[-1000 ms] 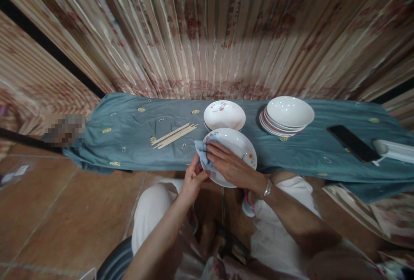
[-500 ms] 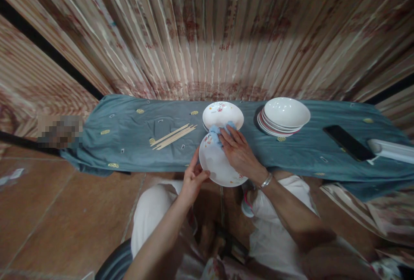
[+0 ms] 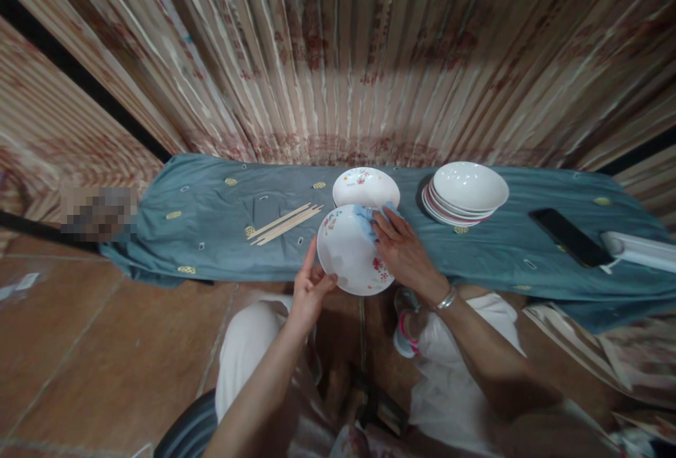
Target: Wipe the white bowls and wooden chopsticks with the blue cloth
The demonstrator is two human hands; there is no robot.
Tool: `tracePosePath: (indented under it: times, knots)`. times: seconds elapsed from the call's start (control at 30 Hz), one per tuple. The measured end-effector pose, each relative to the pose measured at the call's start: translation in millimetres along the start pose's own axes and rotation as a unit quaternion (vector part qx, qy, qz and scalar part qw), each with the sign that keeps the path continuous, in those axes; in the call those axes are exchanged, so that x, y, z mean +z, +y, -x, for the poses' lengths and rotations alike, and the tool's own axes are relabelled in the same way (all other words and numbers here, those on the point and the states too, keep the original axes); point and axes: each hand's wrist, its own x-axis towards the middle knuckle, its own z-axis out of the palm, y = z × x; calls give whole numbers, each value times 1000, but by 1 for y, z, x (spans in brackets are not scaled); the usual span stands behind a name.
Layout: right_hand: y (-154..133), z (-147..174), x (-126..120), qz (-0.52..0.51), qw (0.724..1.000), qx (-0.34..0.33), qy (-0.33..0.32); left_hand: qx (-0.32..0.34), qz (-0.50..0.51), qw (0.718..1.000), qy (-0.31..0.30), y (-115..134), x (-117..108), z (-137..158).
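My left hand (image 3: 311, 289) grips the left edge of a white plate (image 3: 351, 254) with a floral pattern, thumb on top and fingers beneath. The plate is held up at the near edge of the table, tilted a little. In my right hand (image 3: 404, 246) a light blue cloth (image 3: 367, 220) is pressed against the plate's upper right rim. Just behind it lie more white floral plates (image 3: 364, 187), partly covered by the held plate and the cloth.
A stack of white bowls (image 3: 467, 187) stands to the right. Several wooden chopsticks (image 3: 285, 224) lie to the left. A black phone (image 3: 569, 236) and a white device (image 3: 639, 248) rest at the right end of the cloth-covered table (image 3: 501, 261). A pleated curtain (image 3: 327, 56) hangs behind.
The plate has shifted slightly left and up, with its right side now more exposed. My right hand and the cloth have slid a little to the right along the rim.
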Motion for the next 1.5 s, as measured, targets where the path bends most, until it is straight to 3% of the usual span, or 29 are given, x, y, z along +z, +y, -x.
tracePosePath:
  times: [0.67,1.17,1.5]
  knots:
    - [-39,17,-7,-2,999,-50,-13,38,-13,999,6,5,-5,-4]
    - [-52,10,-5,-199,967,-157,-30,43,7,999,-16,-6,-4,-5]
    - [-45,-2,2,-144,975,-158,-62,7,-16,1000,-15,-7,3,0]
